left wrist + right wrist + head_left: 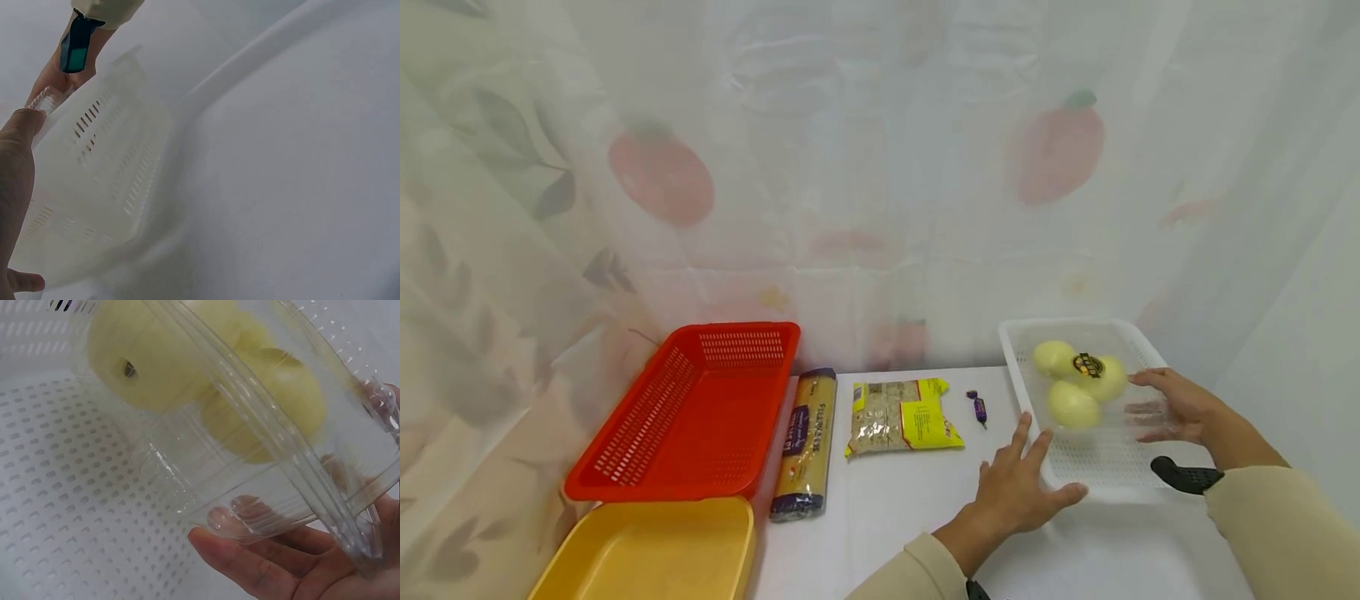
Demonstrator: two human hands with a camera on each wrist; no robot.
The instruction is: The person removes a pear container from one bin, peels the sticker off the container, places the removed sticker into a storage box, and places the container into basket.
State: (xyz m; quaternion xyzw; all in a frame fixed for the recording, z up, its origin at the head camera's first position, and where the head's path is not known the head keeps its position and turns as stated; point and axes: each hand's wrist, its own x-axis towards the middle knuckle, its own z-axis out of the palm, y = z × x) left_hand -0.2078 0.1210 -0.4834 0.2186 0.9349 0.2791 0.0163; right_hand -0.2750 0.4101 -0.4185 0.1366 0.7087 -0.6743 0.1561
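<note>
At the right, a clear plastic box (1116, 418) of pale yellow, apple-like fruits (1073, 405) sits inside a white perforated basket (1009, 354). A round dark label (1087, 365) is on its lid. My right hand (1183, 408) grips the right end of the box, fingers along its side in the right wrist view, with the box tilted there. My left hand (1011, 487) is spread at the basket's near left corner, its fingertips at the rim and its thumb pointing along the front. In the left wrist view the basket's slotted wall (94, 162) stands beside that hand.
A red perforated basket (700, 433) stands at the left, with a yellow tub (655, 542) before it. Between the baskets lie a spaghetti pack (805, 442), a yellow-and-clear bag (902, 415) and a purple wrapped candy (977, 408). A patterned curtain (865, 167) hangs behind.
</note>
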